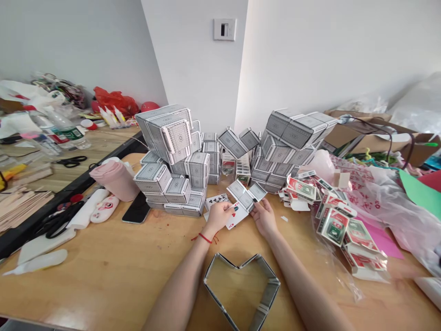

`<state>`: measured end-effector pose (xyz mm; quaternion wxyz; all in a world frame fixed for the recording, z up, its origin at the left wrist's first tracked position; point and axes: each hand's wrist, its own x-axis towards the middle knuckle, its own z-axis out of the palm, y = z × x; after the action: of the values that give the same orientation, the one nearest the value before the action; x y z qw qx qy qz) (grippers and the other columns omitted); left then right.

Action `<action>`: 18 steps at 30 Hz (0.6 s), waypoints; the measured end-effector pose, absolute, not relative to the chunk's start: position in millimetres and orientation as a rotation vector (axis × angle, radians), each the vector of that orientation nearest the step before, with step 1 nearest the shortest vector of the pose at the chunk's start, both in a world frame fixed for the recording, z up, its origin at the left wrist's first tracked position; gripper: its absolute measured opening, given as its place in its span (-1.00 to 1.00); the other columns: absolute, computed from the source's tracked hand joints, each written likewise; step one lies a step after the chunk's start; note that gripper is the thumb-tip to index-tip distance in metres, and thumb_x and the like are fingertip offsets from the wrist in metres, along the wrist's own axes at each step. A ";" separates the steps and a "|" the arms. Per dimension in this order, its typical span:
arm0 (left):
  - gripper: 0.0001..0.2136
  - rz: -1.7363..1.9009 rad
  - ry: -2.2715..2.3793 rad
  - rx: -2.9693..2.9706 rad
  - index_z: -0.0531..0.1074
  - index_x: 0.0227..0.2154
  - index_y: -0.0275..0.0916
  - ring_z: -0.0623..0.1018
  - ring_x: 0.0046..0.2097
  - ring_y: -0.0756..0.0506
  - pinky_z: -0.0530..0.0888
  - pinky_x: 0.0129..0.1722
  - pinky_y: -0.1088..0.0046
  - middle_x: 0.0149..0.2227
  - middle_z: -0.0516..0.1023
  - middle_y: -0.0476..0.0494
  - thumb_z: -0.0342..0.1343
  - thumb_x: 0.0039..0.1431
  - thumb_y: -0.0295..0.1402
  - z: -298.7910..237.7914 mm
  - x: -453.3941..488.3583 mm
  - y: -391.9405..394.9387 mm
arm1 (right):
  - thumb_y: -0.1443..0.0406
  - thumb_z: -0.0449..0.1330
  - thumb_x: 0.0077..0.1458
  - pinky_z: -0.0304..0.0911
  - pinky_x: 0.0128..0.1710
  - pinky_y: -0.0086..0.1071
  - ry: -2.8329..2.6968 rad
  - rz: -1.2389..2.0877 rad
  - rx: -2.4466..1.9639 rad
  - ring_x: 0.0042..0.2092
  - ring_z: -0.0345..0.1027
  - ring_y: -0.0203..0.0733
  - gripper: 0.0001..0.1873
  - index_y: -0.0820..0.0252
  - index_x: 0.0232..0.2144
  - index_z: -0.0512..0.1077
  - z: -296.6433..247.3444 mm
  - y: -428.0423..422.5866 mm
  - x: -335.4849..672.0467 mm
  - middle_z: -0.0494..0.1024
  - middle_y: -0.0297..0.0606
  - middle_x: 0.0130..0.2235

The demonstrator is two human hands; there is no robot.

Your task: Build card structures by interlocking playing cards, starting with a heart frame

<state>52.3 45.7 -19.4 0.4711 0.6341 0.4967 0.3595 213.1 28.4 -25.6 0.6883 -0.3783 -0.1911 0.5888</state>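
My left hand [219,217], with a red string bracelet at its wrist, pinches a playing card [234,220] showing red hearts. My right hand [264,218] is closed on the edge of a joined strip of playing cards [241,195], patterned grey backs up. The hearts card meets the lower edge of this strip; whether they are fastened together I cannot tell. Beside my left hand a card with black clubs [217,199] lies face up on the table. Between my forearms stands a heart-shaped frame [269,298] of folded cards.
Stacked card blocks rise at the left [165,133] and right [292,133]. Opened card boxes [336,225] and clear plastic lie to the right. A pink cup [115,177], a phone [136,209], scissors [60,220] and a glue bottle [39,261] are on the left.
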 end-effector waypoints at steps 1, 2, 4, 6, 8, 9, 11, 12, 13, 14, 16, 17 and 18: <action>-0.86 0.886 1.227 1.563 0.44 -0.57 -0.31 0.44 -0.49 0.00 0.29 -0.52 0.55 -0.54 0.50 -0.05 0.03 -0.06 -0.37 -21.3 52.4 46.1 | 0.36 0.31 -0.23 0.38 -0.38 -0.37 -0.429 1.317 -0.842 -0.38 0.44 -0.28 -0.70 0.11 -0.39 0.31 -25.7 28.6 213.3 0.54 -0.38 -0.38; -0.86 0.891 1.235 1.572 0.43 -0.57 -0.31 0.44 -0.49 0.00 0.29 -0.52 0.55 -0.54 0.50 -0.05 0.03 -0.06 -0.37 -23.0 52.4 46.3 | 0.36 0.30 -0.23 0.38 -0.37 -0.36 -0.431 1.316 -0.839 -0.36 0.45 -0.26 -0.70 0.10 -0.38 0.32 -25.9 28.8 213.6 0.54 -0.38 -0.36; -0.86 0.900 1.241 1.589 0.43 -0.55 -0.30 0.44 -0.49 0.00 0.29 -0.52 0.55 -0.53 0.50 -0.06 0.02 -0.05 -0.36 -25.3 52.1 46.3 | 0.37 0.30 -0.23 0.39 -0.35 -0.33 -0.436 1.317 -0.836 -0.33 0.46 -0.24 -0.69 0.10 -0.38 0.31 -26.5 29.3 214.1 0.55 -0.36 -0.34; -0.85 0.917 1.245 1.611 0.43 -0.54 -0.30 0.44 -0.48 0.00 0.28 -0.52 0.55 -0.53 0.50 -0.05 0.01 -0.03 -0.36 -26.4 51.8 45.9 | 0.37 0.30 -0.23 0.39 -0.35 -0.32 -0.440 1.316 -0.835 -0.31 0.46 -0.23 -0.69 0.10 -0.37 0.31 -26.9 29.9 214.5 0.55 -0.35 -0.32; -0.85 0.939 1.252 1.640 0.42 -0.56 -0.29 0.43 -0.49 0.01 0.28 -0.52 0.55 -0.55 0.49 -0.03 0.00 -0.02 -0.36 -26.5 51.6 45.1 | 0.37 0.30 -0.23 0.40 -0.34 -0.32 -0.443 1.315 -0.832 -0.32 0.46 -0.24 -0.70 0.11 -0.38 0.31 -27.0 30.3 214.5 0.55 -0.34 -0.32; -0.84 0.950 1.260 1.651 0.41 -0.58 -0.29 0.43 -0.50 0.01 0.27 -0.52 0.55 -0.57 0.48 -0.02 -0.01 -0.02 -0.37 -26.3 51.7 44.7 | 0.38 0.30 -0.23 0.40 -0.34 -0.32 -0.443 1.314 -0.832 -0.32 0.46 -0.24 -0.69 0.11 -0.38 0.31 -26.8 30.4 214.3 0.55 -0.34 -0.33; -0.83 0.967 1.281 1.657 0.40 -0.61 -0.28 0.42 -0.51 0.02 0.27 -0.51 0.55 -0.59 0.46 -0.01 -0.02 -0.02 -0.38 -25.5 51.9 43.8 | 0.38 0.31 -0.23 0.40 -0.35 -0.32 -0.440 1.306 -0.839 -0.34 0.46 -0.24 -0.69 0.12 -0.38 0.31 -26.3 30.2 213.8 0.55 -0.33 -0.34; -0.83 0.971 1.292 1.655 0.39 -0.62 -0.28 0.42 -0.51 0.02 0.27 -0.51 0.55 -0.60 0.46 -0.01 -0.03 -0.02 -0.39 -25.0 52.2 43.4 | 0.38 0.31 -0.24 0.40 -0.35 -0.31 -0.439 1.301 -0.843 -0.35 0.46 -0.23 -0.69 0.12 -0.38 0.31 -26.0 30.1 213.5 0.55 -0.33 -0.35; -0.83 0.975 1.301 1.652 0.39 -0.62 -0.28 0.42 -0.51 0.02 0.27 -0.52 0.55 -0.60 0.46 -0.01 -0.03 -0.02 -0.40 -24.6 52.4 42.9 | 0.37 0.31 -0.24 0.40 -0.35 -0.31 -0.439 1.297 -0.847 -0.35 0.47 -0.23 -0.68 0.13 -0.38 0.31 -25.8 29.9 213.3 0.55 -0.33 -0.35; -0.83 0.978 1.308 1.651 0.39 -0.62 -0.28 0.42 -0.51 0.01 0.28 -0.52 0.55 -0.60 0.46 -0.02 -0.03 -0.02 -0.40 -24.2 52.5 42.5 | 0.37 0.32 -0.25 0.40 -0.35 -0.30 -0.440 1.292 -0.848 -0.35 0.47 -0.22 -0.68 0.13 -0.39 0.31 -25.7 29.7 213.3 0.55 -0.33 -0.36; -0.83 0.984 1.311 1.651 0.40 -0.62 -0.28 0.43 -0.51 0.01 0.28 -0.51 0.55 -0.59 0.47 -0.02 -0.02 -0.01 -0.39 -23.9 52.6 41.8 | 0.38 0.32 -0.25 0.41 -0.34 -0.29 -0.440 1.287 -0.848 -0.34 0.47 -0.22 -0.69 0.13 -0.40 0.31 -25.9 29.5 213.5 0.55 -0.33 -0.36; -0.83 0.987 1.311 1.649 0.40 -0.62 -0.28 0.43 -0.51 0.01 0.28 -0.51 0.55 -0.59 0.48 -0.03 -0.01 -0.01 -0.38 -24.0 52.6 41.6 | 0.38 0.32 -0.25 0.41 -0.34 -0.29 -0.438 1.287 -0.849 -0.34 0.46 -0.22 -0.69 0.13 -0.40 0.31 -26.2 29.5 213.9 0.55 -0.34 -0.36; -0.82 0.989 1.310 1.646 0.41 -0.62 -0.28 0.44 -0.51 0.01 0.29 -0.51 0.55 -0.59 0.48 -0.03 -0.01 -0.01 -0.37 -24.1 52.4 41.6 | 0.38 0.32 -0.25 0.41 -0.34 -0.29 -0.433 1.288 -0.851 -0.34 0.46 -0.22 -0.69 0.13 -0.40 0.31 -26.5 29.6 214.3 0.55 -0.34 -0.36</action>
<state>52.4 41.6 -24.1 0.3973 0.6499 0.5171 0.3905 214.3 29.6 -26.5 0.6956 -0.3813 -0.1941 0.5771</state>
